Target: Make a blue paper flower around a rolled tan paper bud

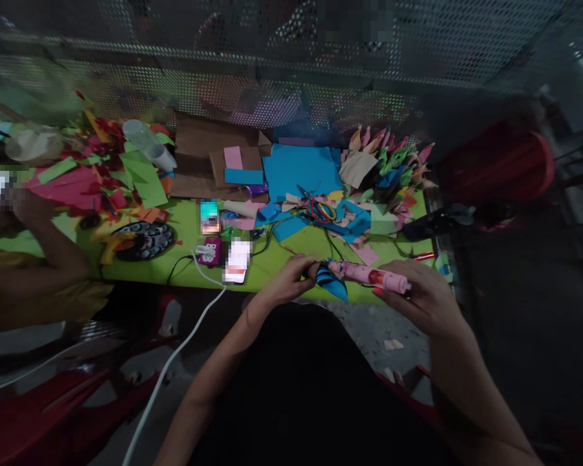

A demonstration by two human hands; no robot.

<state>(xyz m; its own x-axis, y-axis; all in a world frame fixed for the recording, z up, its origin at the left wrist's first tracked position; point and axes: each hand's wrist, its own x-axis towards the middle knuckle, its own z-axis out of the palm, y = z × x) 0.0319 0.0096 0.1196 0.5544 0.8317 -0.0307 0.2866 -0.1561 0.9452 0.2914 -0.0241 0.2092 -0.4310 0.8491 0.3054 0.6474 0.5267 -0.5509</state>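
My left hand (291, 279) is closed in a pinch on a folded blue paper piece (331, 282) at the near edge of the green table (184, 226). My right hand (420, 294) is wrapped round a pink glue gun (369, 276), whose tip points left into the blue paper. Both hands hover just in front of the table edge, above my dark lap.
Blue paper sheets (301, 169), cardboard and scraps cover the table's middle. Folded paper flowers (393, 165) pile up at the right, red and green paper (102, 175) at the left. A phone (236, 261), a white cable (175, 362) and a round black tray (143, 239) lie nearby. Another person's arm (34, 259) rests at left.
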